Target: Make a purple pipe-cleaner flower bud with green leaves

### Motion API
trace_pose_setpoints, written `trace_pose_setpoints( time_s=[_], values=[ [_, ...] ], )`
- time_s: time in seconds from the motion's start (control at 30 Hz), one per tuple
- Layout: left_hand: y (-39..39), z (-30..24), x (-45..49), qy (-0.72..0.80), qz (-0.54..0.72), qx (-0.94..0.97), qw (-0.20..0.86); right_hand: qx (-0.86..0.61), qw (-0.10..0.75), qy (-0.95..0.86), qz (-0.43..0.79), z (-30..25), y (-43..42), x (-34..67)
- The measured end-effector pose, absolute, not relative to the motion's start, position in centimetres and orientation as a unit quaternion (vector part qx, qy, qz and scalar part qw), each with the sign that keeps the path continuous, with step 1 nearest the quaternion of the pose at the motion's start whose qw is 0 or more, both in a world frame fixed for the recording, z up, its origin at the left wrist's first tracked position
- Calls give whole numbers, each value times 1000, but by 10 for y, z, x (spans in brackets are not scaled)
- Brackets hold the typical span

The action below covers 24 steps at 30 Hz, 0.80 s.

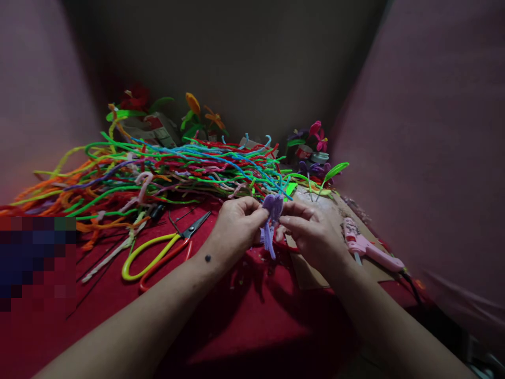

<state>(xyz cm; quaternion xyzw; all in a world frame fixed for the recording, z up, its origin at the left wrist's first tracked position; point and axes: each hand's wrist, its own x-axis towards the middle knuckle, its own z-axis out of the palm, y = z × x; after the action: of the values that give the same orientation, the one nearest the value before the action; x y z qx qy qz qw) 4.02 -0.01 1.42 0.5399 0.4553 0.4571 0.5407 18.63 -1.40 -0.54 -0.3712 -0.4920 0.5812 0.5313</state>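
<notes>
Both my hands meet at the middle of the view over a red cloth (pixel 252 321). My left hand (pixel 235 223) and my right hand (pixel 311 231) each pinch a small lilac pipe-cleaner piece (pixel 272 216), whose looped top sits between my fingertips while its stem hangs down. Fingers of both hands are closed on it.
A big heap of coloured pipe cleaners (pixel 165 168) lies behind my hands. Yellow-handled scissors (pixel 165 250) rest to the left. A pink glue gun (pixel 366 245) lies on cardboard (pixel 335 210) at the right. Finished pipe-cleaner flowers (pixel 315 139) stand at the back.
</notes>
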Motion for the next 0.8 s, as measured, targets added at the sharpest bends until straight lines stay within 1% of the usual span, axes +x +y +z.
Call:
trace_pose_setpoints(
  time_s=[0.07, 0.13, 0.33, 0.47, 0.57, 0.67, 0.8],
  values=[
    [0, 14, 40, 457, 457, 542, 537, -391, 491, -495, 600, -9, -15, 184],
    [0, 12, 39, 455, 454, 547, 537, -401, 475, -497, 605, -11, -16, 181],
    [-3, 8, 39, 467, 452, 592, 477, -399, 492, -488, 601, -7, -18, 173],
    [-1, 9, 37, 457, 425, 624, 470, -435, 493, -496, 568, -6, -18, 174],
    [3, 11, 32, 429, 456, 656, 422, -449, 497, -506, 544, -9, -18, 178],
    [6, 17, 27, 400, 487, 666, 399, -456, 476, -527, 537, -9, -18, 181],
    [6, 23, 23, 392, 459, 678, 420, -455, 443, -542, 551, -7, -20, 183]
  ],
)
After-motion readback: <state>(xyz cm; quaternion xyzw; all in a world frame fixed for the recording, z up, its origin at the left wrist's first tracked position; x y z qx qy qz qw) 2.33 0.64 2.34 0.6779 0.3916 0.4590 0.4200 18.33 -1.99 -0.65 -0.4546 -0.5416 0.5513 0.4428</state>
